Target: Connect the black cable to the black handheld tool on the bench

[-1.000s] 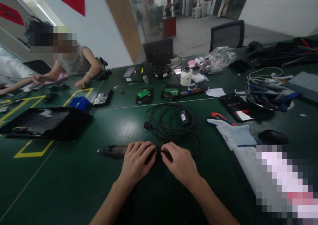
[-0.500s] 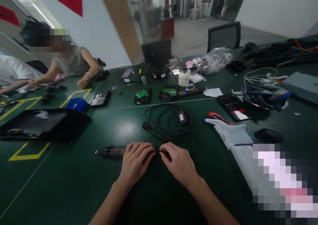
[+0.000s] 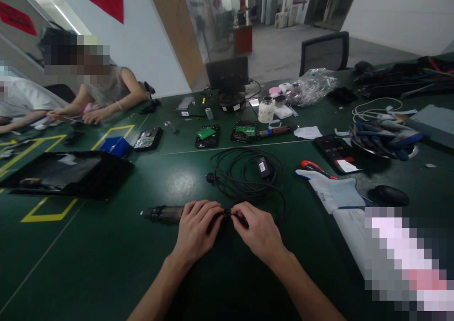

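Observation:
An electric screwdriver (image 3: 165, 213) lies on the green table with its tip pointing left. My left hand (image 3: 200, 224) is closed around its rear end, fingers over the top. Just right of it, my right hand (image 3: 257, 226) pinches the plug end of a black cable. A short dark piece of the connector (image 3: 227, 212) shows between the fingertips; whether it is fully seated I cannot tell. The rest of the cable (image 3: 244, 184) lies coiled behind my hands, with a small labelled box (image 3: 263, 167) in line on it.
Hard drives (image 3: 207, 135) stand in a row beyond the coil, near a second screwdriver (image 3: 278, 131). At right are a phone (image 3: 335, 153), a glove (image 3: 336, 193) and a mouse (image 3: 388, 195). A black tray (image 3: 106, 174) is at left; a co-worker (image 3: 109, 91) sits behind it.
The whole view has shifted slightly. My hands keep their hold on the screwdriver and the cable end. The co-worker's hand has drawn left, towards their other hand.

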{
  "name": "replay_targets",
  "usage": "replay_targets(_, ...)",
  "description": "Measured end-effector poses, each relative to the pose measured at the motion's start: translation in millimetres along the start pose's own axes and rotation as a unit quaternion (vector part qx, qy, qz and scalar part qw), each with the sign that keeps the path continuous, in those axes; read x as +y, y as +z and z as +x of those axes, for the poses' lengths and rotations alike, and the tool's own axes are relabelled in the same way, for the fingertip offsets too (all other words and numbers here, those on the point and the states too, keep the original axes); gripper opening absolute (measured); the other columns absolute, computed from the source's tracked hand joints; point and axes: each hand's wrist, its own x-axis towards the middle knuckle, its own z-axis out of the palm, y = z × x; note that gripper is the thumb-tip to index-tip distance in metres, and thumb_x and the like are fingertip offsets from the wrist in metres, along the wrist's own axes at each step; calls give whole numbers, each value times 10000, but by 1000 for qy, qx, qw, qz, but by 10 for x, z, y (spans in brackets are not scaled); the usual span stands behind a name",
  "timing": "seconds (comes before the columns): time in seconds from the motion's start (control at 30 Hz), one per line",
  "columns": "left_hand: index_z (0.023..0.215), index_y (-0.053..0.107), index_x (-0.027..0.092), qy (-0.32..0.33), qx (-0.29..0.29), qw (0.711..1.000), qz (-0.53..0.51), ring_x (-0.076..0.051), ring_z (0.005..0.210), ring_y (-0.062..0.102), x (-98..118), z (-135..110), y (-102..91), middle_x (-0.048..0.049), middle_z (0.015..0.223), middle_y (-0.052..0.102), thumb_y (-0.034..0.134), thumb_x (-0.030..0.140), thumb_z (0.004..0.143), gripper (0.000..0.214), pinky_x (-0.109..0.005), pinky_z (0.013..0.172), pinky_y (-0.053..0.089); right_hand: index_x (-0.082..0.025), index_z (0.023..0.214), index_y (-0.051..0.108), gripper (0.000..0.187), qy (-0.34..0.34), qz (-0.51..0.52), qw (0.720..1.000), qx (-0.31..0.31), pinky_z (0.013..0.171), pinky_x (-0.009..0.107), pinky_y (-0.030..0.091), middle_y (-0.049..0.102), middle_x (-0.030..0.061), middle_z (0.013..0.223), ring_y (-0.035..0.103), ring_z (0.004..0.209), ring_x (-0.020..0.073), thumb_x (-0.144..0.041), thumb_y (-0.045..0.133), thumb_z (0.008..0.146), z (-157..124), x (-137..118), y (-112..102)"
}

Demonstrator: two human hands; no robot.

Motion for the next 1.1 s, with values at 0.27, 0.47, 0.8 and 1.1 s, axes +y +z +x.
replay_targets(0.27,1210,707,266,10,-2,1000,4,-257,1137,680,-14,-2,15,-38,1219,768,630,237,1025,203,-455,983,461,-257,1086,662,118,2,-5,1000,7,758,285,511,723,17,1019,700,886,175,-209,580,1017,-2,11,8)
replay_targets(0.47,1198,713,267,-6,4,1000,-1,-259,1141,678,-2,7,16,-35,1214,768,659,278,1016,191,-452,977,465,-270,1112,675,144,-3,-20,1000,-1,788,286,511,720,20,1053,699,911,177,-216,564,1038,3,-7,18)
replay_targets(0.8,1169,719,253,-13,17,1000,-8,-252,1122,687,-17,5,30,-38,1200,772,674,309,1015,170,-441,958,471,-271,1127,678,148,-1,-41,999,-10,798,284,506,713,20,1064,701,917,176,-225,557,1056,4,-6,17)
replay_targets(1.1,1183,719,256,-6,11,1000,-12,-259,1131,686,-21,9,20,-46,1218,770,678,306,1012,183,-440,952,475,-274,1138,692,169,-8,-45,999,-7,758,277,517,724,27,1061,713,899,175,-222,559,1049,4,-11,-2)
